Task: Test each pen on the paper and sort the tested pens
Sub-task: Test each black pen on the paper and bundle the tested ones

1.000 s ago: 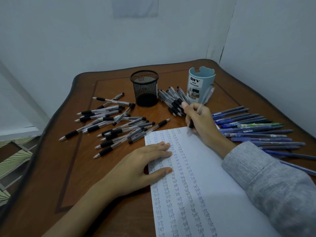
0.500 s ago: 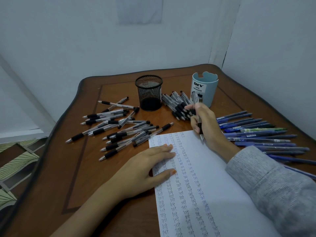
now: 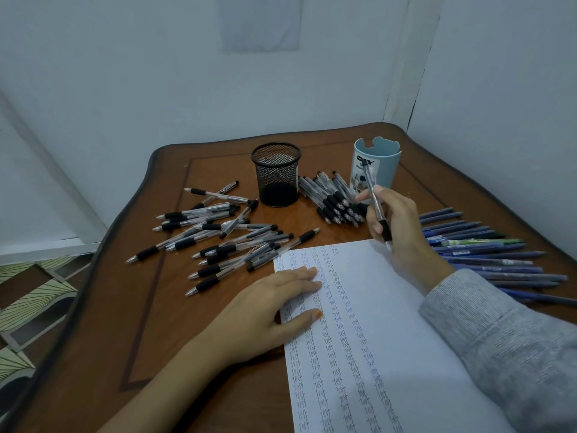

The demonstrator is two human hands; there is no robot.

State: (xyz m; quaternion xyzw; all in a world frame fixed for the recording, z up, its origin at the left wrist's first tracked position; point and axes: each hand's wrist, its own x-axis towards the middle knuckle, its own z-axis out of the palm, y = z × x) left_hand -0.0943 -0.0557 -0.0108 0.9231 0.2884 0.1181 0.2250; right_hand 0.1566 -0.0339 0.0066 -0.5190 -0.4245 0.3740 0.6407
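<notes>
Right hand point(image 3: 399, 226) has swung the clear pen with black grip point(image 3: 378, 214) tip-down at the far edge of the white paper sheet point(image 3: 390, 307), pinched between thumb and fingers. Tip touching? Can't tell. Left hand point(image 3: 268, 310) lies flat, fingers together, pressing the sheet's left edge. Grey sleeve point(image 3: 499, 339) hides the sheet's near right side.
</notes>
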